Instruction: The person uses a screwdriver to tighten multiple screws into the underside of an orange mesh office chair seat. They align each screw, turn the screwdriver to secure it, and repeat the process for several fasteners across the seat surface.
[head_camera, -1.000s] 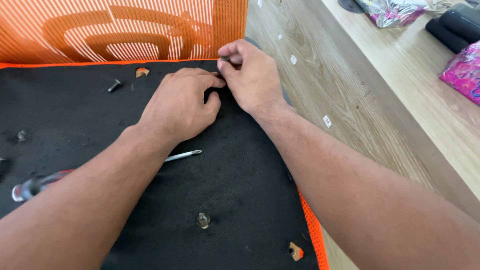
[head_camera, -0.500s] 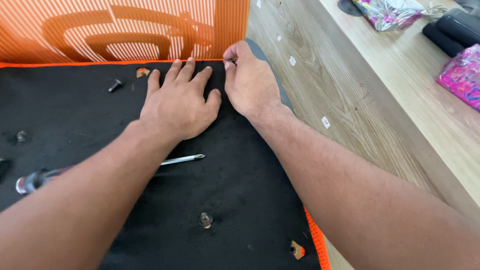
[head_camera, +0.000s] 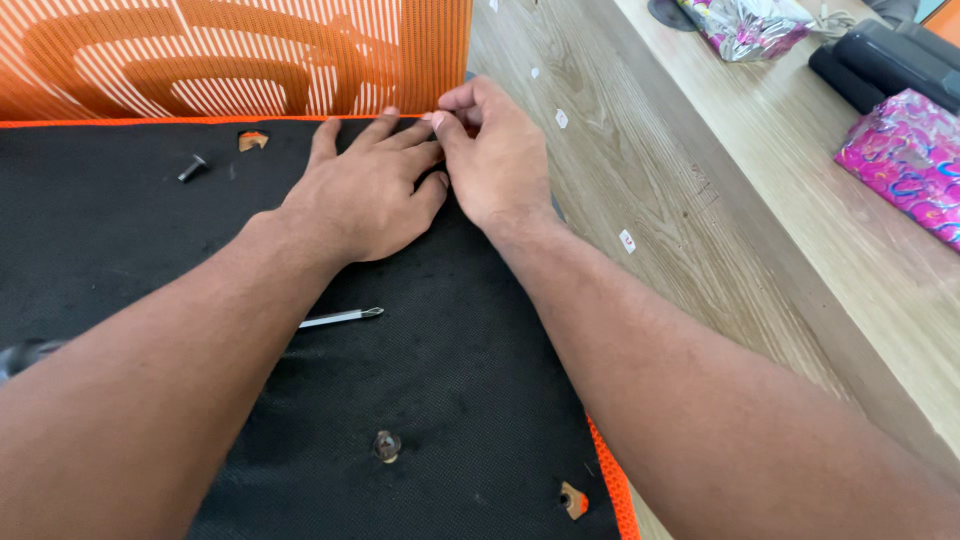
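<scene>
Where the coarse black mesh panel (head_camera: 150, 220) meets its orange-striped section (head_camera: 230, 55), a dark bolt (head_camera: 191, 167) lies loose. Left hand (head_camera: 365, 195) flat, fingers together, pressing the fabric. Screwdriver shaft (head_camera: 340, 318) just beneath the forearm. Right hand (head_camera: 490, 150) pinches the orange edging (head_camera: 200, 121) at the corner. Wood-grain worktop (head_camera: 650, 180) bears small white stickers; shiny pink wrapped package (head_camera: 905, 160) far right.

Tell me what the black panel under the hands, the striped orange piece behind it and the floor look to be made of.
Black panel: matte woven fabric, judging by its fine grainy texture and orange stitched edge. Orange piece: apparently see-through mesh, since darker shapes show through its stripes. Floor: wood or wood-look laminate, with pale grain lines and a dull sheen.
</scene>
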